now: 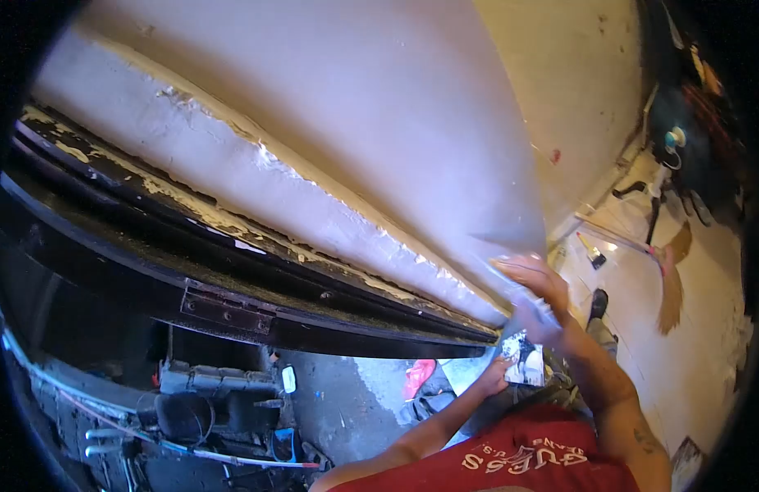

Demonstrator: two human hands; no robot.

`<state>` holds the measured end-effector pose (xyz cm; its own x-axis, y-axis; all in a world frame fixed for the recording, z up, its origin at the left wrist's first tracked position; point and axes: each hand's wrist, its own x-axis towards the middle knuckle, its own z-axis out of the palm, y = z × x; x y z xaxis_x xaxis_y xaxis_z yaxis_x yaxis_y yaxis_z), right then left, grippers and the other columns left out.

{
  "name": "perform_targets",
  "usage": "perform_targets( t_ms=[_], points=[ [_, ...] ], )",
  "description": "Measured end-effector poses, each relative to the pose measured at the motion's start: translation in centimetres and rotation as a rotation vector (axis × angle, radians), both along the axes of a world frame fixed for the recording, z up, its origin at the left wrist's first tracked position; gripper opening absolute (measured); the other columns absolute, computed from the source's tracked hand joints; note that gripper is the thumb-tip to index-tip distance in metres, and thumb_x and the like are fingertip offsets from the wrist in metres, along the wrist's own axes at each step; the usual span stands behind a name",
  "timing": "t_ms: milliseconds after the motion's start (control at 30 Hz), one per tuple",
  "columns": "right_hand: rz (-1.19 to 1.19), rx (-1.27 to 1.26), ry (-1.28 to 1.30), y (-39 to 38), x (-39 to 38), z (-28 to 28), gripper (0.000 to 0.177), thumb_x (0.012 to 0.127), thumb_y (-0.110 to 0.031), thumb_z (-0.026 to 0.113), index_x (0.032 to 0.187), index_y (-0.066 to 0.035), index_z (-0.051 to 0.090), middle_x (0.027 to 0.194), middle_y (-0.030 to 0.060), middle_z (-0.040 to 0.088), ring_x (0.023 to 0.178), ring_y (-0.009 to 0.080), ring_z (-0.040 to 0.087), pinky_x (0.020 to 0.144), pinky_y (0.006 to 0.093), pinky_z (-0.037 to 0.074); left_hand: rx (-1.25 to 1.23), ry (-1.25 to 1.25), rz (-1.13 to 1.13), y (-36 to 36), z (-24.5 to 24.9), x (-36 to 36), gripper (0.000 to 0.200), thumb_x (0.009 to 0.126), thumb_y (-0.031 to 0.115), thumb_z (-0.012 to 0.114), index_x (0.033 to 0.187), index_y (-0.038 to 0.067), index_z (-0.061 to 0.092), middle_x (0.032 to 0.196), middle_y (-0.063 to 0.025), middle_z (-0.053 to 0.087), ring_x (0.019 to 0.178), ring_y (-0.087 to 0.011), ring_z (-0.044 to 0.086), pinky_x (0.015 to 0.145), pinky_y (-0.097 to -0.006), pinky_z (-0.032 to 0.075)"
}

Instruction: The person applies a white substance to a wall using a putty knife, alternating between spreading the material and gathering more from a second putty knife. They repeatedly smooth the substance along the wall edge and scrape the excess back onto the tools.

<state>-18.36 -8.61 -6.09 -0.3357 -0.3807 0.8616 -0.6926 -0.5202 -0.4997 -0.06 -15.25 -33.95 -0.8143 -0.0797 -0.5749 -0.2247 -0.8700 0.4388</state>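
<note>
My right hand (535, 283), blurred by motion, is closed around a wide flat plastering blade (515, 299). It is at the lower end of the plastered wall edge (379, 230), close to the smooth wall face (379, 107). The blade's exact shape is smeared. Lower down, my left hand (498, 375) grips a plaster-smeared board (525, 362) carrying white and dark patches. Its fingers are partly hidden. Rough white filler shows along the wall's corner.
A dark metal frame (330, 324) with flaking paint runs beside the wall edge. On the floor to the right lie a paintbrush (591, 250) and a broom (673, 279). At lower left are a dark chair (182, 416) and a pink cloth-like item (419, 377).
</note>
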Motion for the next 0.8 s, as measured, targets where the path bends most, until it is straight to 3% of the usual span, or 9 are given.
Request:
perform_targets(
  t_ms=[33, 67, 133, 367, 467, 567, 633, 667, 800],
  points=[
    [-0.057, 0.121, -0.092, 1.5, -0.1, -1.1, 0.034, 0.07, -0.001, 0.057, 0.103, 0.003, 0.05, 0.1, 0.0168, 0.055, 0.09, 0.0274, 0.055, 0.078, 0.034, 0.042, -0.04, -0.032, 0.012, 0.3, 0.2, -0.2, 0.031, 0.085, 0.005, 0.04, 0.117, 0.003, 0.04, 0.112, -0.0112, 0.05, 0.102, -0.0243, 0.051, 0.09, -0.0403, 0.04],
    [0.064, -0.115, -0.593, 1.3, 1.7, -3.0, 0.028, 0.073, 0.001, 0.054, 0.101, 0.002, 0.052, 0.096, 0.0126, 0.057, 0.087, 0.0206, 0.055, 0.077, 0.03, 0.043, -0.014, -0.019, 0.004, 0.4, -0.1, -0.1, 0.032, 0.086, 0.006, 0.041, 0.117, 0.003, 0.039, 0.112, -0.0108, 0.05, 0.102, -0.0241, 0.051, 0.089, -0.04, 0.04],
    [-0.008, 0.281, -0.806, 4.9, 1.3, -4.5, 0.021, 0.076, 0.001, 0.053, 0.097, 0.002, 0.054, 0.091, 0.0084, 0.058, 0.084, 0.0148, 0.053, 0.075, 0.0265, 0.043, 0.002, -0.035, -0.032, 0.5, 0.6, -0.4, 0.029, 0.085, 0.006, 0.042, 0.113, 0.005, 0.042, 0.106, -0.0088, 0.054, 0.096, -0.021, 0.054, 0.084, -0.038, 0.044],
    [-0.223, 0.257, -1.347, 10.3, -0.4, -18.4, 0.036, 0.073, -0.003, 0.06, 0.107, 0.0, 0.048, 0.098, 0.0061, 0.053, 0.086, 0.0144, 0.052, 0.077, 0.0278, 0.043, 0.059, -0.017, -0.003, 0.8, 1.4, -1.1, 0.026, 0.084, 0.007, 0.045, 0.11, 0.005, 0.045, 0.104, -0.0089, 0.056, 0.094, -0.0216, 0.055, 0.084, -0.0379, 0.044],
    [-0.229, 0.214, -1.252, 11.6, -1.9, -19.6, 0.037, 0.074, -0.004, 0.06, 0.107, 0.002, 0.047, 0.1, 0.0083, 0.053, 0.086, 0.0154, 0.052, 0.077, 0.0286, 0.043, 0.037, -0.054, 0.02, 0.8, 0.5, -1.2, 0.027, 0.083, 0.007, 0.046, 0.11, 0.004, 0.045, 0.103, -0.0092, 0.055, 0.094, -0.0216, 0.055, 0.084, -0.0372, 0.044],
    [-0.39, 0.433, -1.089, 11.9, -3.5, -13.7, 0.037, 0.074, -0.006, 0.06, 0.108, 0.002, 0.048, 0.1, 0.0097, 0.053, 0.086, 0.0164, 0.052, 0.077, 0.0289, 0.043, 0.034, -0.046, 0.007, 1.4, 0.1, -1.7, 0.027, 0.084, 0.007, 0.045, 0.111, 0.003, 0.043, 0.104, -0.0101, 0.055, 0.093, -0.0217, 0.055, 0.083, -0.0369, 0.045],
    [-0.2, 0.324, -1.066, 11.4, -5.4, -15.0, 0.04, 0.076, -0.005, 0.059, 0.113, 0.002, 0.045, 0.103, 0.0098, 0.052, 0.089, 0.0154, 0.052, 0.08, 0.0279, 0.041, 0.034, -0.018, -0.01, 1.3, 1.8, -1.7, 0.026, 0.085, 0.007, 0.044, 0.111, 0.003, 0.043, 0.104, -0.01, 0.054, 0.093, -0.0217, 0.055, 0.083, -0.0368, 0.045],
    [-0.198, 0.269, -0.939, 9.5, -4.9, -9.8, 0.032, 0.08, -0.001, 0.048, 0.112, 0.003, 0.044, 0.107, 0.0122, 0.05, 0.101, 0.0197, 0.047, 0.088, 0.0314, 0.035, 0.051, 0.021, -0.02, 1.2, 1.8, -1.6, 0.026, 0.086, 0.006, 0.043, 0.111, 0.003, 0.044, 0.105, -0.0096, 0.054, 0.093, -0.0215, 0.055, 0.082, -0.0369, 0.046],
    [-0.42, 0.087, -0.094, 4.2, -5.1, 1.5, 0.041, 0.079, -0.001, 0.044, 0.119, 0.003, 0.036, 0.118, 0.0137, 0.043, 0.109, 0.0215, 0.041, 0.095, 0.0332, 0.029, 0.011, 0.052, -0.045, 1.3, 0.6, -1.3, 0.024, 0.085, 0.005, 0.043, 0.109, 0.003, 0.045, 0.102, -0.0082, 0.054, 0.093, -0.0198, 0.055, 0.081, -0.0344, 0.046]
  ],
)
